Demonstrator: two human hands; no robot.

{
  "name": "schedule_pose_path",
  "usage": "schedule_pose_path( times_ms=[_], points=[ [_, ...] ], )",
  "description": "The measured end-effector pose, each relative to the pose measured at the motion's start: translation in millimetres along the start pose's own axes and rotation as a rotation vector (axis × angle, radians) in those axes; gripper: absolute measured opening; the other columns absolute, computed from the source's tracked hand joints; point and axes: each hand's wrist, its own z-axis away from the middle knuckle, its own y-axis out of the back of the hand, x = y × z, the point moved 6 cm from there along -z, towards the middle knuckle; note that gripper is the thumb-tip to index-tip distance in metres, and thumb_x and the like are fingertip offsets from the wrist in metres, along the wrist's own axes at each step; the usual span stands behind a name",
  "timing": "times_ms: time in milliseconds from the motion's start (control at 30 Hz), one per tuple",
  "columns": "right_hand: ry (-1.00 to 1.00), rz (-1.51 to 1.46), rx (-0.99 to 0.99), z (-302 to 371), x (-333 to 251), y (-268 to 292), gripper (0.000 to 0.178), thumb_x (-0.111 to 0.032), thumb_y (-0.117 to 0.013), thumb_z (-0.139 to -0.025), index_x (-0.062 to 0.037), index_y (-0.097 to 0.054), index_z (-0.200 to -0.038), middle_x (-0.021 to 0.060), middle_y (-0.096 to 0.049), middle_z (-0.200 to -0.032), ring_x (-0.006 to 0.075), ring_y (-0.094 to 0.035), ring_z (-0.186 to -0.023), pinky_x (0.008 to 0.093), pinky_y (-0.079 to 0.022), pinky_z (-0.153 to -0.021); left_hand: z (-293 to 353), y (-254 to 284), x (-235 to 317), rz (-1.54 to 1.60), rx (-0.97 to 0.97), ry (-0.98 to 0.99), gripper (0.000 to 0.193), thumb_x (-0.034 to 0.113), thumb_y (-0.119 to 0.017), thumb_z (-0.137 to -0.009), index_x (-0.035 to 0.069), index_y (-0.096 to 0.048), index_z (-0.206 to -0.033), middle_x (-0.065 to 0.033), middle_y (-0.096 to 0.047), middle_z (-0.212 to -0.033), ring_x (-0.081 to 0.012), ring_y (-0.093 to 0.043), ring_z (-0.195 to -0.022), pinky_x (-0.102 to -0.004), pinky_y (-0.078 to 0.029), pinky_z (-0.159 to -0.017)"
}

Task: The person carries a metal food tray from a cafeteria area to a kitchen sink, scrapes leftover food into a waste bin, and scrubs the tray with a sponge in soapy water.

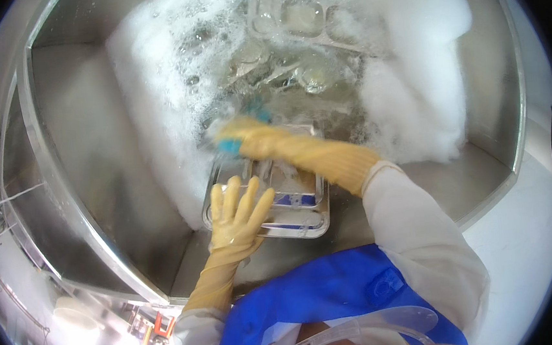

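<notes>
A commercial dishwashing station: a deep stainless-steel sink (90,206) filled with white soap foam (412,84), clear plastic trays (290,19) soaking far, long yellow rubber gloves (317,156), blue apron (338,297).

In a foam-filled steel sink (93,154), the gloved left hand (237,214) is steadying a clear tray (291,204) while the gloved right hand (254,138) is pressing a blue sponge (232,147) on it.
</notes>
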Motion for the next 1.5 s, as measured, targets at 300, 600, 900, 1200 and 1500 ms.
schedule_pose_path(
  times_ms=[300, 600, 900, 1200, 1500],
  points=[
    [0.202, -0.267, -0.073, 183, -15, 2, 0.028, -0.029, -0.067, -0.099, -0.0085, -0.070, -0.119, 0.0122, -0.069, -0.119, 0.0305, -0.062, -0.115, 0.0421, -0.047, -0.104, 6, -7, -5, 0.037, -0.084, 0.079, 0.051, 0.005, -0.071, -0.068, 0.012, -0.066, -0.118, -0.0144, -0.063, -0.123, -0.0411, -0.058, -0.112, -0.0541, -0.050, -0.084],
    [-0.438, 0.927, 0.600, 60, 126, 204, 0.044, -0.022, -0.068, -0.082, -0.0024, -0.070, -0.122, 0.0156, -0.076, -0.089, 0.0339, -0.073, -0.082, 0.0489, -0.053, -0.074, 98, 143, -85, 0.715, 0.897, 1.096, 0.016, 0.015, -0.075, -0.095, 0.004, -0.075, -0.106, -0.0050, -0.073, -0.097, -0.0151, -0.067, -0.083, -0.0287, -0.054, -0.077],
    [-0.151, 1.202, 0.362, -6, 138, 132, 0.012, -0.016, -0.066, -0.080, -0.0155, -0.079, -0.079, 0.0086, -0.075, -0.083, 0.0270, -0.072, -0.080, 0.0468, -0.045, -0.063, 131, 248, -129, 0.774, 1.477, 0.960, 0.067, 0.046, -0.054, -0.104, 0.001, -0.043, -0.152, -0.0242, -0.046, -0.152, -0.0347, -0.047, -0.140, -0.0454, -0.040, -0.116],
    [-0.018, 0.356, 0.314, 131, 88, 38, 0.013, -0.012, -0.065, -0.084, -0.0071, -0.073, -0.094, 0.0166, -0.072, -0.086, 0.0330, -0.069, -0.081, 0.0455, -0.051, -0.072, -23, -145, -149, 1.153, 0.131, 1.339, 0.066, 0.042, -0.069, -0.096, 0.013, -0.049, -0.152, -0.0158, -0.041, -0.160, -0.0343, -0.051, -0.138, -0.0494, -0.027, -0.121],
    [0.287, 0.304, 0.490, 88, 19, 8, 0.052, -0.017, -0.066, -0.090, -0.0162, -0.058, -0.141, 0.0179, -0.041, -0.159, 0.0444, -0.042, -0.141, 0.0541, -0.030, -0.117, 20, -233, -110, 1.646, -0.064, 1.131, 0.030, 0.006, -0.068, -0.092, 0.009, -0.069, -0.122, -0.0114, -0.072, -0.123, -0.0280, -0.069, -0.110, -0.0443, -0.056, -0.086]
  ],
)
